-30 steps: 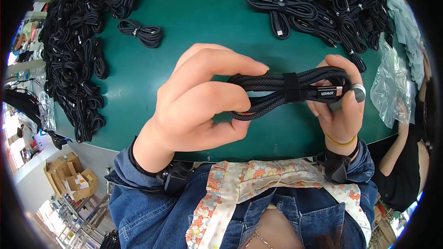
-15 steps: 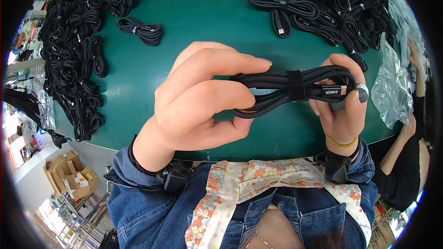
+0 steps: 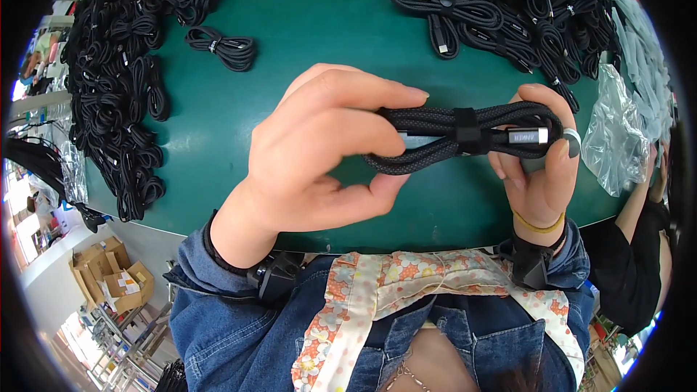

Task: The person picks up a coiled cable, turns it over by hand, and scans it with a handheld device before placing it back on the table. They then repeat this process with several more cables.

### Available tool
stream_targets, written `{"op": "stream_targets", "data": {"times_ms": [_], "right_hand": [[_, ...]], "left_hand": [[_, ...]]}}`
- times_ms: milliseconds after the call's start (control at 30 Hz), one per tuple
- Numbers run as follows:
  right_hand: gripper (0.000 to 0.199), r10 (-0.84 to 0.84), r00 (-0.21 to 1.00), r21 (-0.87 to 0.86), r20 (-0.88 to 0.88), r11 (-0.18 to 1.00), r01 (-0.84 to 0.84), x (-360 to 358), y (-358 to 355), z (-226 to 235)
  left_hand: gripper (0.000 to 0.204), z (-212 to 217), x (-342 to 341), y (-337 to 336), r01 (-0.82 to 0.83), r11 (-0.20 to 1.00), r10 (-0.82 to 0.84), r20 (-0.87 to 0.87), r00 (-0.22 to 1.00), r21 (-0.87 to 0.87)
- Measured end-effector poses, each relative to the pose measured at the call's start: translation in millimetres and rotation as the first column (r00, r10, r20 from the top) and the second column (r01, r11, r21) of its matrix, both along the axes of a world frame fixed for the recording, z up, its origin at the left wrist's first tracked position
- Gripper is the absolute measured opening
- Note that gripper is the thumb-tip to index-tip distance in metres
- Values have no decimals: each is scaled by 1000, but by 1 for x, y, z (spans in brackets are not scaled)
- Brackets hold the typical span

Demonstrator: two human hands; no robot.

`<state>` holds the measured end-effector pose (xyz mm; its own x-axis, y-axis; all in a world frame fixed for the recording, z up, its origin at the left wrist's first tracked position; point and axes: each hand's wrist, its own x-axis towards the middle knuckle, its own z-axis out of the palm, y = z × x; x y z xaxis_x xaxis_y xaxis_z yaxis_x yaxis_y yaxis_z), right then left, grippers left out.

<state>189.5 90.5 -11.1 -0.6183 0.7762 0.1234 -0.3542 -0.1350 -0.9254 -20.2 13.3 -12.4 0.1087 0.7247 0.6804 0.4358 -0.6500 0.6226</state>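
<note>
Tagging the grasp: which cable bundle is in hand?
The black bundle held at its ends by the left hand and right hand; the other bundles lie on the green table.

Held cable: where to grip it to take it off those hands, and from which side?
Probably the band, from the far side. It cinches the cable into a narrow waist between looped ends, and is exposed between the left hand and right hand, whose wrists are on the near side.
</note>
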Motion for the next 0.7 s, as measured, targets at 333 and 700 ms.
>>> {"op": "stream_targets", "data": {"times_ms": [333,700], "right_hand": [[41,25,989,-97,149,995,-11,5,-1,-6],[44,55,958,-50,281,998,-43,5,-1,0]], "left_hand": [[21,4,13,-16,381,797,204,803,560,-468],[39,2,11,-16,368,772,171,727,665,-518]]}}
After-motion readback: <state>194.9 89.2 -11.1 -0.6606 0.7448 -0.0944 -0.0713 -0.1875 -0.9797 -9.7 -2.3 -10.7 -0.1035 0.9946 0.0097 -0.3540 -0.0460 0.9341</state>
